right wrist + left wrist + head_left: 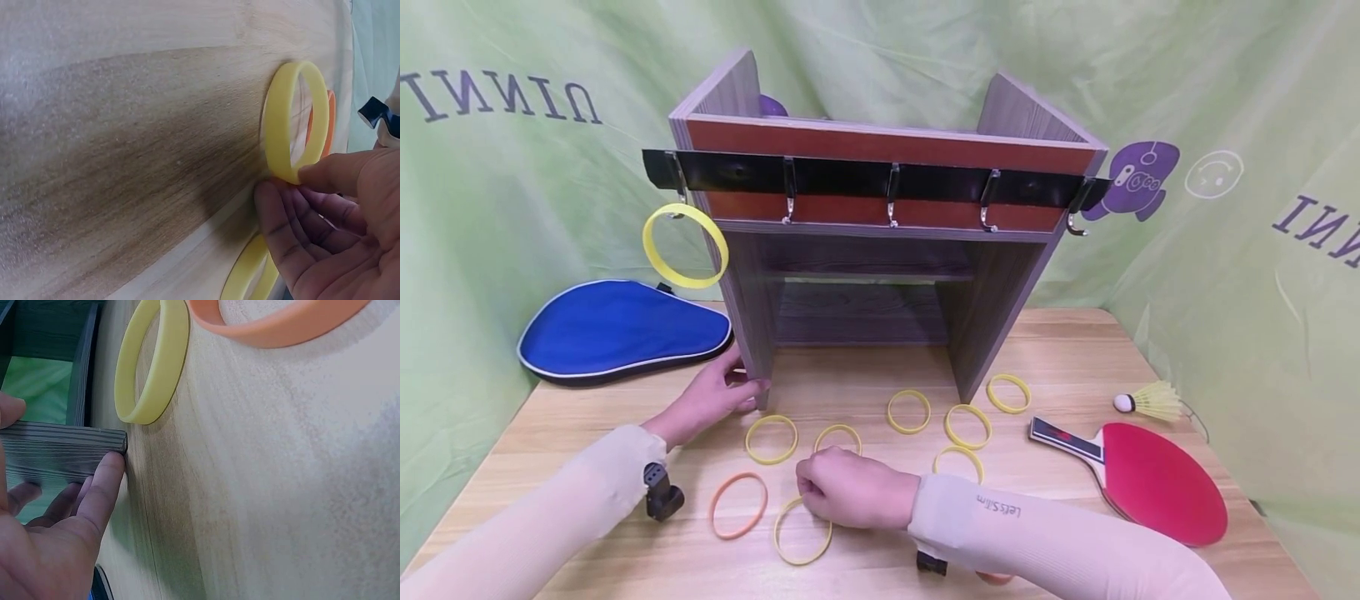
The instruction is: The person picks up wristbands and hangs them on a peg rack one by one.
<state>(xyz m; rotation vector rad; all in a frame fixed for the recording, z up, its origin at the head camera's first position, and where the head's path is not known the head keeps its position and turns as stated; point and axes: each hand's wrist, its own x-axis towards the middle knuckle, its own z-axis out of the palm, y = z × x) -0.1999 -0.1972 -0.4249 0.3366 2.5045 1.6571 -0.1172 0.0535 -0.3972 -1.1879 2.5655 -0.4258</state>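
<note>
A grey wooden shelf unit (752,333) stands on the table, with a black hook rail (842,177) across its red front. My left hand (711,400) holds the lower front end of its left side panel, thumb and fingers on opposite faces. A yellow wristband (692,282) hangs on the leftmost hook; the other hooks are bare. Thumb and forefinger of my right hand (861,492) pinch the rim of another yellow wristband (279,119) at the table. To its left lies an orange wristband (763,500). Several more yellow wristbands (967,447) lie in front of the shelf.
A blue racket case (625,325) lies at the back left. At the right are a red table tennis paddle (1165,483) and a shuttlecock (1157,402). An orange-red piece (995,577) shows partly under my right sleeve. Green cloth walls (1240,275) surround the table.
</note>
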